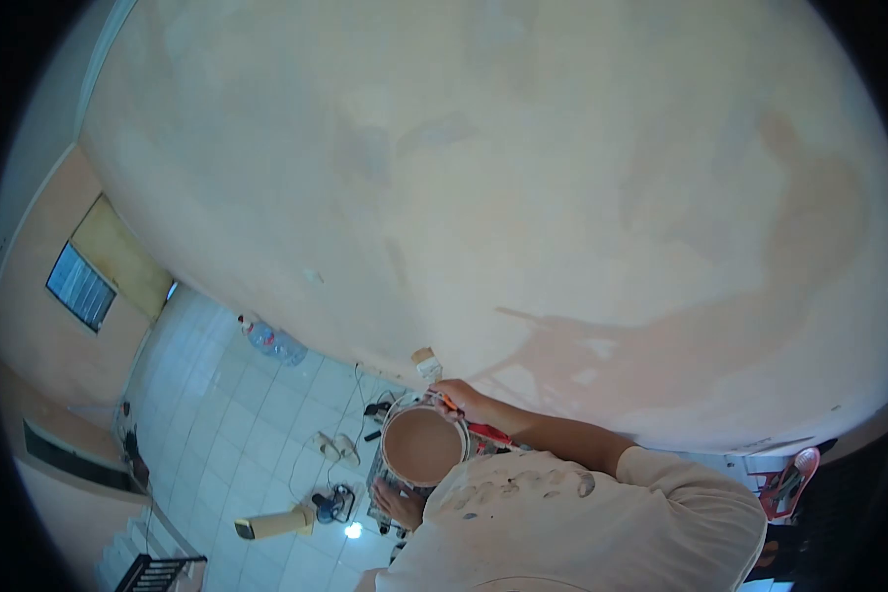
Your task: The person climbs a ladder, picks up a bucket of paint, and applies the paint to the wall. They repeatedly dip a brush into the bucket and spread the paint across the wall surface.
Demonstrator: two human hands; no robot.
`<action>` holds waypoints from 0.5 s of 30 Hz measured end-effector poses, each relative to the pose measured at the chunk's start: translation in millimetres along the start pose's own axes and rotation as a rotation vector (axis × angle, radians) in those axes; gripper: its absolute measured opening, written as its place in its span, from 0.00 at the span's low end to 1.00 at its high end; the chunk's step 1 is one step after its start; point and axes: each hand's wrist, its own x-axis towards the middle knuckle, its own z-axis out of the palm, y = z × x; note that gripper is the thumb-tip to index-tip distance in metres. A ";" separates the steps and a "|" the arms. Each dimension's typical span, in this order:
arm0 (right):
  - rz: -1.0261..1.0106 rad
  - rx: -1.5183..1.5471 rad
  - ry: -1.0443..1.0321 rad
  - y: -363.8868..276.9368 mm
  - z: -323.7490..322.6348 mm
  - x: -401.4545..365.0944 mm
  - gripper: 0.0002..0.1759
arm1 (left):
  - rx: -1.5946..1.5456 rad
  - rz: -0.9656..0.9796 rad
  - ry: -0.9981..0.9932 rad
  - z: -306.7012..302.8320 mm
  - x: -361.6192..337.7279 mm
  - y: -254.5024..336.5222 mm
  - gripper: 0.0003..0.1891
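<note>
My right hand (pixel 461 400) is closed around a paintbrush (pixel 426 367) at the rim of a bucket (pixel 388 449). The brush's light bristle end points up towards the wall. Pinkish-brown paint (pixel 424 446) fills much of the bucket. A red strip (pixel 488 432) shows beside the bucket, below my right wrist. My left hand (pixel 397 505) is low beside the bucket, with its fingers stretched out and apart. My shirt hides part of the bucket's lower edge.
A pale, patchy wall (pixel 562 197) fills the upper view. Large clear bottles (pixel 274 340), sandals (pixel 337 447), cables and a beige upright object (pixel 271 523) are on the tiled floor (pixel 217 395). A red chair-like thing (pixel 789 488) stands at right, and a dark railing (pixel 163 574) at lower left.
</note>
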 end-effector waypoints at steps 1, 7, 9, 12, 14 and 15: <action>-0.014 0.003 -0.008 1.0 -1.8 0.2 0.21 | 0.062 0.020 -0.053 -2.3 -1.7 0.6 0.24; -0.022 -0.188 0.101 -14.8 7.7 -26.7 0.19 | -0.033 0.016 -0.097 -12.9 -7.8 7.2 0.22; -0.061 -0.170 0.035 -19.7 8.6 -33.8 0.16 | 0.099 0.029 -0.044 -29.7 -5.0 28.0 0.23; -0.037 -0.164 0.073 -20.0 7.5 -33.5 0.15 | 0.034 -0.022 -0.054 -29.3 0.1 29.7 0.23; -0.051 -0.154 0.075 -19.8 7.2 -35.4 0.15 | -0.076 -0.050 -0.044 -27.8 0.3 28.0 0.24; -0.078 -0.148 0.076 -19.8 8.0 -35.3 0.14 | -0.068 -0.053 -0.046 -28.5 -0.1 26.0 0.24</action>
